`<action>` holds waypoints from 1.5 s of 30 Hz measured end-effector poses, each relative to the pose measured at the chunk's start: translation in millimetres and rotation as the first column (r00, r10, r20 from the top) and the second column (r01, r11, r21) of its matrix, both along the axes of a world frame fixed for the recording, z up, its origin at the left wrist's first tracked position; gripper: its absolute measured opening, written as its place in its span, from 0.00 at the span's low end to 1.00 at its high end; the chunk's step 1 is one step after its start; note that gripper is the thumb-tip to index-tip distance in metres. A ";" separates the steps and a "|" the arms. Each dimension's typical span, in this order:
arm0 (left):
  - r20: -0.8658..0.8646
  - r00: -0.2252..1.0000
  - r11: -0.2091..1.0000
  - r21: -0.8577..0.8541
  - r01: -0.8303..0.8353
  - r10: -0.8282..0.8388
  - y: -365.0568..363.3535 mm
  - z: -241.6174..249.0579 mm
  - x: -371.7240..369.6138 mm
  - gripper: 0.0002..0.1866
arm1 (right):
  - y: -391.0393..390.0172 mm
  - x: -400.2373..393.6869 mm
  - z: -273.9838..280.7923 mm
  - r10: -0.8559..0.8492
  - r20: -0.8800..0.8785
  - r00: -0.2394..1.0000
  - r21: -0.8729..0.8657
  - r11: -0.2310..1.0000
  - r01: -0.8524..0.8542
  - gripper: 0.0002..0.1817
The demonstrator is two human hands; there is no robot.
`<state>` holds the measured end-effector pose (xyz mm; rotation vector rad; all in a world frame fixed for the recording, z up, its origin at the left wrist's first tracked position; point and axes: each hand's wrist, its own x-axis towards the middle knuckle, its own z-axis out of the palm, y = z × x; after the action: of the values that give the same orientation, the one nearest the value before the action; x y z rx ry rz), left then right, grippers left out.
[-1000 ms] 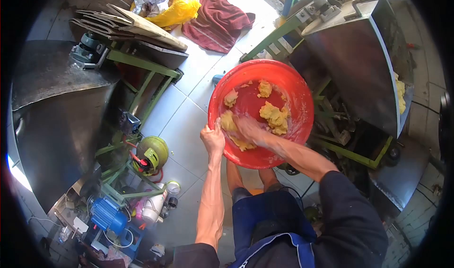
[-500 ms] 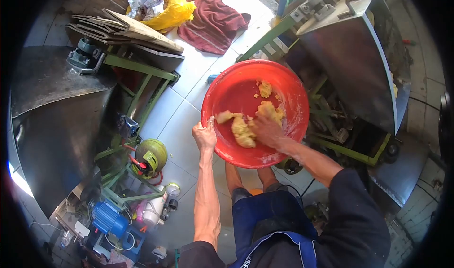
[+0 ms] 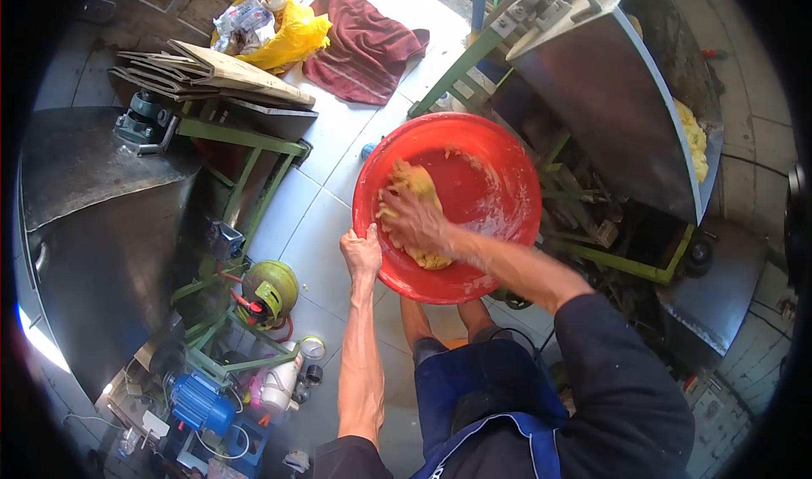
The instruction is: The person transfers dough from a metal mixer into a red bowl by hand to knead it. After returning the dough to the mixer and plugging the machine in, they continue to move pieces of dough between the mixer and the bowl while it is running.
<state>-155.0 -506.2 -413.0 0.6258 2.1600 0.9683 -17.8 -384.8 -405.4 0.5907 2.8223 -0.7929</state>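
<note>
A round red basin [image 3: 499, 251] is held out in front of my legs, tilted so its inside faces me. My left hand [image 3: 362, 249] is closed around its near-left rim, thumb up on the edge. Yellow dough [image 3: 433, 261] lies in a mass against the basin's left side. On top of the dough rests my right hand [image 3: 414, 218], its fingers spread and slightly blurred. Pale floury smears and small dough bits cling to the basin's right wall.
At the right stands a metal hopper [image 3: 609, 98] on a green frame, more yellow dough [image 3: 692, 141] inside it. Another metal trough [image 3: 110, 259] is at the left. A blue motor [image 3: 200, 403], flattened cardboard [image 3: 228, 69], a maroon cloth [image 3: 364, 43] and a yellow bag [image 3: 292, 35] lie around.
My right hand has swept left across the basin, bringing the scattered dough pieces together into one mass at the left side. My left hand keeps hold of the rim.
</note>
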 end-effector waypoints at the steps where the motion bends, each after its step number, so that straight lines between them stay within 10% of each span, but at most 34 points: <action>1: 0.003 1.000 1.000 -0.003 0.011 -0.011 -2.2 2.0 -0.7 0.10 | 13.6 1.6 -6.8 -0.011 0.003 1.000 -0.003 1.000 0.011 0.31; 3: 0.102 0.987 0.992 0.014 -0.129 0.127 -2.3 3.4 -1.4 0.09 | 65.5 12.9 -22.6 0.169 0.041 0.985 0.405 0.898 -0.171 0.27; 5: 0.109 0.975 0.971 0.118 -0.206 0.194 -4.4 -12.7 0.3 0.07 | 94.0 60.3 -40.5 0.038 0.041 0.998 0.420 0.906 -0.052 0.24; 7: 0.259 0.885 0.887 0.158 -0.433 0.386 7.0 -8.3 3.3 0.05 | 94.2 101.0 -19.9 -0.228 0.183 0.956 0.155 0.967 0.201 0.25; 10: 0.296 0.856 0.848 0.202 -0.490 0.424 20.8 -10.2 10.9 0.08 | 26.0 123.6 1.0 -0.598 0.117 0.793 0.262 0.789 0.556 0.28; 17: 0.225 0.869 0.851 0.204 -0.484 0.441 22.7 -17.8 17.0 0.10 | -98.5 42.6 -2.4 -0.844 0.307 0.440 -0.070 0.441 0.895 0.61; 20: 0.129 0.947 0.942 0.129 -0.310 0.294 17.6 -15.8 1.9 0.06 | -74.0 58.6 20.1 -0.771 0.342 0.537 -0.347 0.427 0.835 0.53; 22: 0.091 0.972 0.967 0.119 -0.227 0.217 22.0 -14.2 -10.7 0.08 | -45.1 104.8 12.3 -0.374 0.366 0.852 -0.450 0.730 0.514 0.41; 26: 0.144 0.987 0.996 0.032 -0.082 0.077 22.3 -16.0 -14.9 0.06 | 36.3 152.5 50.2 -0.135 0.612 0.779 0.145 0.988 0.057 0.33; 29: 0.222 0.952 0.964 0.118 -0.239 0.209 24.9 -17.5 -0.5 0.04 | 23.5 195.0 32.6 -0.243 0.412 0.878 0.319 0.941 0.111 0.32; 31: 0.196 0.936 0.926 0.187 -0.327 0.291 31.1 -19.8 3.0 0.04 | -26.1 181.2 55.7 -0.163 0.414 0.895 0.034 0.986 0.164 0.30; 33: 0.192 0.935 0.921 0.198 -0.335 0.299 39.3 -11.3 7.1 0.05 | -107.9 156.2 35.0 -0.552 0.316 0.772 -0.288 0.719 0.632 0.30; 36: 0.144 0.952 0.950 0.124 -0.288 0.270 39.4 -16.4 3.9 0.04 | -143.2 106.8 33.9 -0.705 0.086 0.703 -0.423 0.613 0.667 0.29; 40: 0.358 0.915 0.958 0.145 -0.249 0.184 43.5 -16.7 -2.3 0.04 | -51.6 189.1 54.2 -0.032 0.482 0.876 -0.144 0.983 0.115 0.28; 45: 0.398 0.886 0.919 0.203 -0.337 0.237 40.9 -16.3 6.8 0.06 | -20.4 200.0 81.9 0.098 0.521 0.848 -0.345 0.933 0.104 0.30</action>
<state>-148.2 -465.2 -429.3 0.2124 1.8286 1.4331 182.3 -405.2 -323.5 0.6337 2.1029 -0.9452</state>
